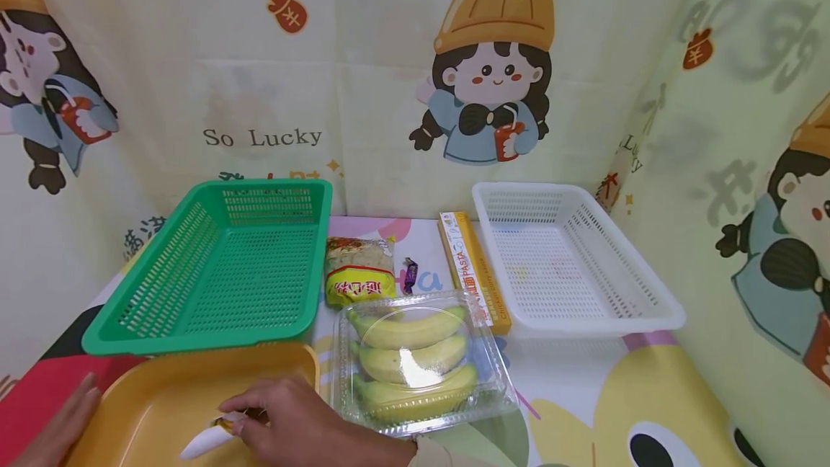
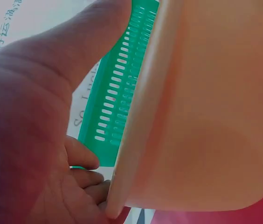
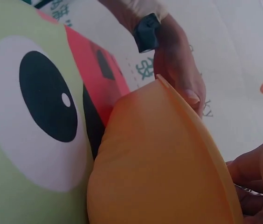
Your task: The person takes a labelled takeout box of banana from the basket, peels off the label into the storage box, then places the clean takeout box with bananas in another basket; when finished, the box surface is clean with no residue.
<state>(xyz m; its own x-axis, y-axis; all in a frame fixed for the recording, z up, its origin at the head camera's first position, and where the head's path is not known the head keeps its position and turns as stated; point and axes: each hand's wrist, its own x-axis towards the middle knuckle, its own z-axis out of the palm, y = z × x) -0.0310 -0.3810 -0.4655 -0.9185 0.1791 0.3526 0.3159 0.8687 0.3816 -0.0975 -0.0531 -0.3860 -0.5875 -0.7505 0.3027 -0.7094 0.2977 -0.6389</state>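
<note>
Packet (image 1: 206,441), small, white-and-gold, over orange basin (image 1: 152,398) | right fingers (image 1: 254,398) pinching one end; left fingers (image 1: 67,413) loosely extended at rim | I'd guess light, crinkly, slick; grip mid-body, gently.

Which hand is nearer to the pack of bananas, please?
Right: the right hand is over the yellow basin, just left of the banana pack; the left hand is farther off, at the basin's left side.

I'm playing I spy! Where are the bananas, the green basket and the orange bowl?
Bananas (image 1: 389,362), head view: the middle banana's peel.
Green basket (image 1: 253,276), head view: its bare floor.
Orange bowl (image 1: 207,375), head view: inside, just below the back rim.
</note>
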